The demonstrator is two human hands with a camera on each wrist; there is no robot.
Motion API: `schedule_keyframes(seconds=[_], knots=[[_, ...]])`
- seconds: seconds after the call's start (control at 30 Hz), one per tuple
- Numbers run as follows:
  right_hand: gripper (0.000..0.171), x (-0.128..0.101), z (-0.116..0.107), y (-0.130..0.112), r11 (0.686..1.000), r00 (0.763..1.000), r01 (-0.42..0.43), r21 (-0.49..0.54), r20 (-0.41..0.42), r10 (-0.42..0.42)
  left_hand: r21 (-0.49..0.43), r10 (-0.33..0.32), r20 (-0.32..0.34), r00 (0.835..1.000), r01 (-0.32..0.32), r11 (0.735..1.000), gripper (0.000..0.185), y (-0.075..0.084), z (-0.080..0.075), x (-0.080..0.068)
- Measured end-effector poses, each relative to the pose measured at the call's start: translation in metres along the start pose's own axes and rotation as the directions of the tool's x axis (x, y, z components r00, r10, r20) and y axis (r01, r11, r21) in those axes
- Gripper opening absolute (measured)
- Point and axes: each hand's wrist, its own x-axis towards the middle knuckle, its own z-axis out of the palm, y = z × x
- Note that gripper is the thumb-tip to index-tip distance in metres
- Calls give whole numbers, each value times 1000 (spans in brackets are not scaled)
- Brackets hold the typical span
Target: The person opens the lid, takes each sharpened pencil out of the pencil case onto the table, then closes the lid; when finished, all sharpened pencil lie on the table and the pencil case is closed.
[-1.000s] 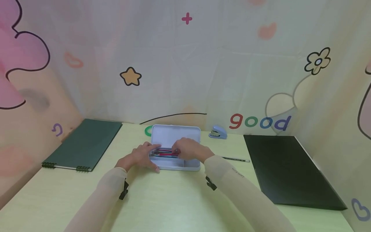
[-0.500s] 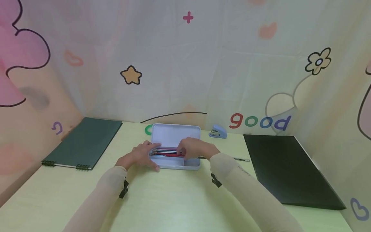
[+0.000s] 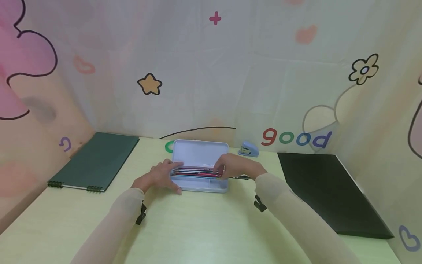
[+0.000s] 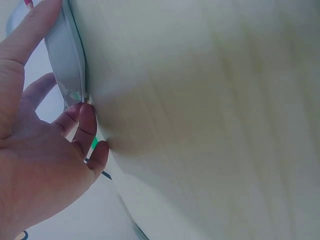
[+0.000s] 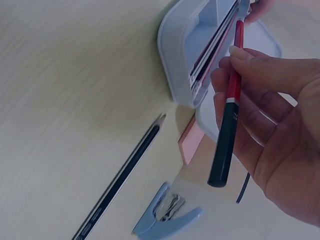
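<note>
An open pale blue pencil case [image 3: 200,152] stands mid-table with its lid tipped back; several pencils [image 3: 189,169] lie lengthwise in its rear compartment. My left hand [image 3: 161,175] grips the case's left end, thumb at the front and fingers around the side. Over the right end, my right hand [image 3: 235,165] pinches a slim red stick [image 5: 235,82] between thumb and fingers. In the right wrist view this stick has a dark green end, a silver band and a greyish far part over the case. A dark pencil [image 5: 125,175] lies on the table right of the case.
A blue stapler [image 3: 248,149] and a green ring [image 3: 169,146] are near the back wall. On the left lies a dark green spiral notebook [image 3: 99,159]. A large black flat board or folder [image 3: 329,190] covers the right side of the table.
My right hand has slid rightward along the case with the red stick, whose red part has shifted right too. My left hand keeps its place on the case.
</note>
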Motion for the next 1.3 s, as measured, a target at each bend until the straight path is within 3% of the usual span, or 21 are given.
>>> schedule_keyframes(seconds=[0.37, 0.8, 1.07, 1.3], knots=[[26, -27, -12, 32, 999, 1000, 16, 35, -23, -15, -13, -14, 9, 1000, 14, 1000, 103, 0, 1, -1], [27, -64, -8, 72, 996, 997, -64, 63, -45, 67, -7, -20, 11, 1000, 20, 1000, 102, 4, -3, -6], [27, -76, 2, 86, 991, 993, -98, 92, -56, 103, -9, -11, 12, 1000, 11, 1000, 102, 4, -4, -6], [26, -78, 18, 97, 991, 987, -107, 85, -113, 116, -16, -27, 21, 999, 28, 999, 102, 3, -3, -4]])
